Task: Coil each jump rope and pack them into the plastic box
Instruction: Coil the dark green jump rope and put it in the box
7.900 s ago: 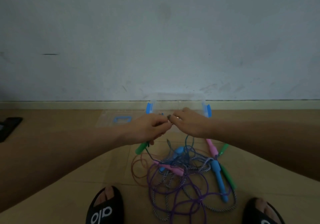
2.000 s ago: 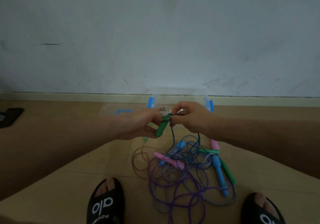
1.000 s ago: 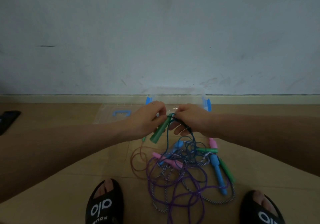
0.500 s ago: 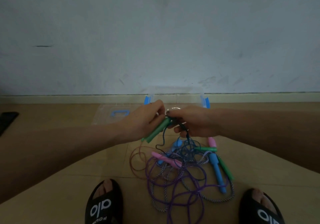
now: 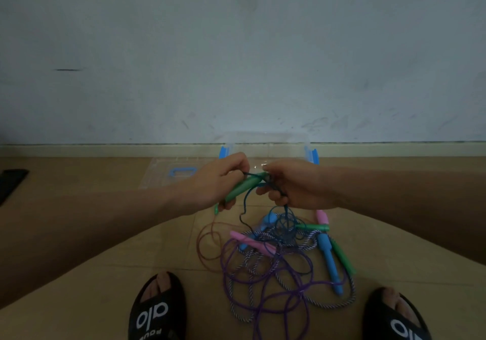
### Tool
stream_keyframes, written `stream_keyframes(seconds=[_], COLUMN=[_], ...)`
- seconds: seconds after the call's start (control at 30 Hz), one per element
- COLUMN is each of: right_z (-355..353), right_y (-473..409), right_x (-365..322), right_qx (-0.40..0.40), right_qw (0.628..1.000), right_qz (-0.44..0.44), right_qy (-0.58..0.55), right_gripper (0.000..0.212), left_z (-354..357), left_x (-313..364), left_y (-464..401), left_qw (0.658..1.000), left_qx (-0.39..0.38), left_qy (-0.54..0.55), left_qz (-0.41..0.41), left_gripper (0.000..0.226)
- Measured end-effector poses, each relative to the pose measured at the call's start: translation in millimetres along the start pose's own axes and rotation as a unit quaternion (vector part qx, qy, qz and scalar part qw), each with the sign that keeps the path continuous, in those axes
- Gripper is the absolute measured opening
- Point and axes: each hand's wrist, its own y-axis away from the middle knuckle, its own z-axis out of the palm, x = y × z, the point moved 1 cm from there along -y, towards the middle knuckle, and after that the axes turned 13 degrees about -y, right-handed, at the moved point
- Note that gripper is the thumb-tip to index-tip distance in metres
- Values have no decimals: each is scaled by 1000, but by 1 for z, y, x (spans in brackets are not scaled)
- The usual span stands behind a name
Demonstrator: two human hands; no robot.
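A: What has changed in the last moments?

B: The green handle [image 5: 244,185] lay steep and low in the left hand [image 5: 218,182] a second ago; now it is raised and lies nearly level between both hands. The left hand's fingers are curled round it, and a second green handle tip shows below that fist.

A: And the right hand [image 5: 292,184]?

B: Its fingers pinch the dark teal cord [image 5: 246,205] right at the handle's end, with more cord trailing down from under its palm to the pile of ropes [image 5: 273,258] on the floor.

A: So the wrapping has started?

B: I judge it has only begun: most of that cord is loose and mixed into the tangle. The plastic box [image 5: 265,145] stands just behind the hands by the wall, its lid [image 5: 168,171] flat to its left, and no rope seems packed yet.
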Motion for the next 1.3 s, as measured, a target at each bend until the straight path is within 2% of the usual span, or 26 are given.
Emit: stream_keyframes(seconds=[0.1,0.23,0.37,0.47,0.57,0.63,0.7,0.8,0.9,1.0,1.1,1.2,1.3], right_z=[4,6,4,1,1,0,-1,1,2,3,8,10,10], right_y=[1,1,-3,-5,-6,-5,-3,-2,-4,-5,-4,-6,-5], right_x=[0,1,-2,-3,-2,-1,-1,-3,-4,-1,1,5,5], right_qx=[-8,-37,-18,3,6,-1,-15,-32,-42,-10,-1,2,-7], right_qw=[999,998,1000,1000,1000,1000,1000,999,998,996,992,995,997], right_qz=[3,4,-3,-15,-8,6,19,17,3,-14,-23,-7,5], right_qy=[32,43,11,10,16,19,6,-13,37,92,120,99,81], right_gripper=[33,28,28,29,26,20,15,17,23,30,33,33,35], left_z=[4,5,3,4,6,7,6,6,5,2,3,5,5], left_x=[4,5,5,7,12,15,15,7,0,-4,-7,-4,0], left_y=[-1,-3,-3,-2,-2,-5,-9,-11,-8,-10,-13,-12,-12], left_qw=[998,996,992,993,996,992,988,998,1000,1000,994,978,966], left_qx=[7,8,-1,4,55,105,123,43,-12,9,13,34,68], left_qy=[42,72,111,112,64,74,98,46,18,1,-92,-185,-223], left_qz=[-37,-45,-61,-27,13,6,-14,-28,-9,22,49,87,115], left_gripper=[18,16,22,20,33,39,39,33,26,18,8,9,5])
